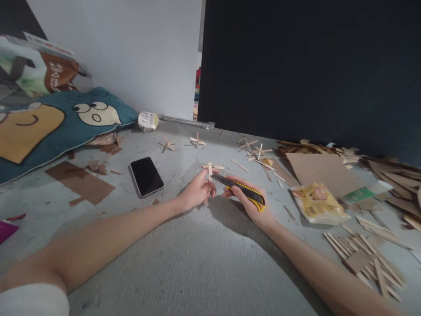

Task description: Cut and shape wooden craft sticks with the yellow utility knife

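My left hand (196, 191) pinches a short pale wooden stick (210, 171), which stands upright between thumb and fingers. From the right, my right hand (251, 202) grips a yellow and black utility knife (245, 191), its tip pointing left at the stick. The blade end comes close to the stick; whether it touches I cannot tell. Just beyond my hands lie a few loose wooden sticks (217, 166). Farther back stand small crossed-stick pieces, one upright cross (197, 141) in the middle and another (167, 145) to its left.
A phone (146, 176) and brown cardboard (80, 182) lie to the left, beside a blue cushion (98, 115). On the right are a yellow packet (318, 203), a cardboard sheet (317, 171) and a pile of wooden sticks (383, 267). A dark panel (309, 66) rises behind.
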A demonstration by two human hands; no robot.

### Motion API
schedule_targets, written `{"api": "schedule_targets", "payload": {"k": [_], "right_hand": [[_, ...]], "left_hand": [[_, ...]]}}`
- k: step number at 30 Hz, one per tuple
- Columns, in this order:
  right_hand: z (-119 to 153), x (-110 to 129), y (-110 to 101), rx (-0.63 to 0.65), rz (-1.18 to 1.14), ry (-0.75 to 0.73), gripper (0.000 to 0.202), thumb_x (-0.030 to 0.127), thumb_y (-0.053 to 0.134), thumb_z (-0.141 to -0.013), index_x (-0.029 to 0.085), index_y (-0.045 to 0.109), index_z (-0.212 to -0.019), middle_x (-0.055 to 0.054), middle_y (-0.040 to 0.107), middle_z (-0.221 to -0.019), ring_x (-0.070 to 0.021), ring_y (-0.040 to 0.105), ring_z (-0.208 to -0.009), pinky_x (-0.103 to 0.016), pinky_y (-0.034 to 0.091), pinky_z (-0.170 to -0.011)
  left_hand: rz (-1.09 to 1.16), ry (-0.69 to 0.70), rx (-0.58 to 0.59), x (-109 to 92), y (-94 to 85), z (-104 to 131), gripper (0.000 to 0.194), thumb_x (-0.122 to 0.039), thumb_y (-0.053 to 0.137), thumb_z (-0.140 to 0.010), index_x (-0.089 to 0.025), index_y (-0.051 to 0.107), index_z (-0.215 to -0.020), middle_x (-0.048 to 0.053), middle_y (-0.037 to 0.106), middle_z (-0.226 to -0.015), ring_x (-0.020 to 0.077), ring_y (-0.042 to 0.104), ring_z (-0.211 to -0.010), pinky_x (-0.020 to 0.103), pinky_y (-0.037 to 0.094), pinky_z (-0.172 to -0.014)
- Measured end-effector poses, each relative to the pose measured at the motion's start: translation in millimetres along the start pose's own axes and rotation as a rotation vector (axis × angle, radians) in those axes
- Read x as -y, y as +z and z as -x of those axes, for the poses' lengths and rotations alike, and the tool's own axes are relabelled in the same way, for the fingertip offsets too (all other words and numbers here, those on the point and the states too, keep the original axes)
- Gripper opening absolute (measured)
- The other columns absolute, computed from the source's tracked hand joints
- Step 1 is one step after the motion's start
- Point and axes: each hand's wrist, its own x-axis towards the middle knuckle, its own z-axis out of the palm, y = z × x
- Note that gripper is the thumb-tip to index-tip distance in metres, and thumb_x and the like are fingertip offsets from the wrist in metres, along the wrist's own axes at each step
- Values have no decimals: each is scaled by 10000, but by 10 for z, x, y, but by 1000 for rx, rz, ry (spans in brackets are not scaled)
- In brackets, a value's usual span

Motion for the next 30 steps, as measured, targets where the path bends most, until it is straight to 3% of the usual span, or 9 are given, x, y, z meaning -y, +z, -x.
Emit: {"api": "schedule_targets", "payload": {"k": [12, 17, 22, 26, 30], "right_hand": [[-42, -167, 2, 1, -239, 130, 480, 558, 716, -938, 228, 735, -1286, -80, 823, -950, -225, 808, -830, -386, 640, -883], [-67, -151, 26, -11, -227, 117, 535, 616, 718, -907, 207, 743, -1252, -97, 820, -945, -232, 802, -780, -396, 651, -835], [-37, -84, 18, 2, -122, 70, 484, 588, 667, -960, 216, 728, -1263, -83, 816, -905, -233, 799, -812, -387, 638, -840], [28, 8, 18, -16, 89, -39, 396, 514, 635, -1003, 221, 728, -1252, -58, 797, -859, -205, 770, -804, -346, 608, -823], [49, 27, 17, -35, 136, -76, 362, 494, 606, -1020, 225, 736, -1224, -28, 755, -774, -189, 728, -736, -335, 584, -780]], "left_hand": [[13, 18, 9, 36, -5, -14, 537, -102, 444, -912, -178, 440, -1443, -76, 580, -600, 83, 410, -367, 194, 380, -414], [26, 44, 36, 90, -25, -44, 516, -130, 453, -926, -180, 449, -1439, -75, 574, -594, 78, 409, -367, 180, 364, -401], [40, 31, 16, 71, -11, -45, 494, -121, 465, -930, -180, 458, -1420, -79, 576, -596, 75, 404, -360, 180, 381, -400], [121, 24, 34, 70, -22, -39, 440, -240, 529, -971, -179, 465, -1402, -72, 591, -604, 84, 429, -362, 196, 416, -405], [264, 26, 95, 72, -55, -40, 460, -432, 496, -1015, -158, 503, -1384, 3, 681, -668, 115, 501, -395, 236, 463, -429]]}}
